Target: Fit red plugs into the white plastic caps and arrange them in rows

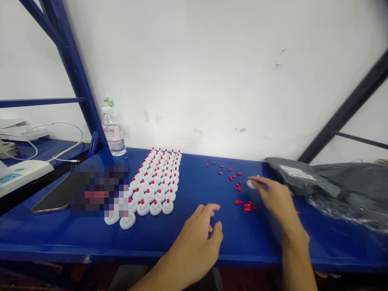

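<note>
At the right of the blue table, my right hand [275, 200] has its thumb and fingers closed at the edge of a white round cap [250, 184], which the fingers partly hide. Scattered to its left lie several small red tips [247, 207], some in loose clusters. My left hand [198, 238] hovers over the front middle of the table, fingers bent and apart, holding nothing. Left of it stand rows of white round caps [156, 207], most with a red tip on top. One white cap [127, 221] at the front left shows no red tip.
A water bottle [114, 135] stands at the back left. Near it lie a dark phone [57, 192] and a pixelated patch. A white power strip [26, 176] with cables sits at the far left. Grey plastic bags [339, 190] cover the right side. Blue frame posts rise at left.
</note>
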Tool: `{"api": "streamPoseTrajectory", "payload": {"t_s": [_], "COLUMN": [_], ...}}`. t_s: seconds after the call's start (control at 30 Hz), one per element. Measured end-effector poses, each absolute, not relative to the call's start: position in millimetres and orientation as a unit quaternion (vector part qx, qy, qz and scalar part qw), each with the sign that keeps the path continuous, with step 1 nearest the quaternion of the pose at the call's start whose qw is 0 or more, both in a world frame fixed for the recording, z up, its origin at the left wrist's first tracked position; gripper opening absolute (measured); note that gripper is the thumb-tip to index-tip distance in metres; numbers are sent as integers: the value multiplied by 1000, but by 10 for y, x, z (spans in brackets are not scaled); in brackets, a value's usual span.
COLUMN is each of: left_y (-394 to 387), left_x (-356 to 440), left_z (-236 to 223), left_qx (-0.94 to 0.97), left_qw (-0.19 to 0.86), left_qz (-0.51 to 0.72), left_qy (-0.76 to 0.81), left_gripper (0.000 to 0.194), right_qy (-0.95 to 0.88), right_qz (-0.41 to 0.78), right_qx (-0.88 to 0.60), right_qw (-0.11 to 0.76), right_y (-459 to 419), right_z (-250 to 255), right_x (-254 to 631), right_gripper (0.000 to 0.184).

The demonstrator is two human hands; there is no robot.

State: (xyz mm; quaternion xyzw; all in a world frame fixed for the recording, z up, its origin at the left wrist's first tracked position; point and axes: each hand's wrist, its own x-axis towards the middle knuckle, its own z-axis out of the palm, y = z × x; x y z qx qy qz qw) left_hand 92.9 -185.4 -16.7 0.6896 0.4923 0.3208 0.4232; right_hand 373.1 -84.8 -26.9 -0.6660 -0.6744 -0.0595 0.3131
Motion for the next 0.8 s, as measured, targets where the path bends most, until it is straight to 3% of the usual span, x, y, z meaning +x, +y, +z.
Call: {"api": "streamPoseTrajectory", "payload": {"t_s": [0.1,0.27,0.5,0.63,0.8], "left_y": [-1700,-1309,-947,-847,-833], "left_x": [1172,1545,1734,1714,1677], "left_z": [-86,-24,-174,-270,-293], "left_qx": [778,857,868,866,858], "left_qw": [278,146,110,124,162], "left_qz": [231,143,163,182,203], "left_qy": [513,473,455,448,443], "left_gripper": [50,33,33,18,12], "right_qy": [-654,-672,-630,-603,-598], "right_qz": [-28,40,39,17,35], "right_qx": [-633,-592,-605,-614,-618], "right_qw": [413,443,485,509,510], "right_y": [-909,-914,-907,-905,-924], "right_z": [-150,-107,-109,-102,-63], "right_x": [3634,3617,3636,3646,3620], "right_gripper": [33,33,41,52,49]}}
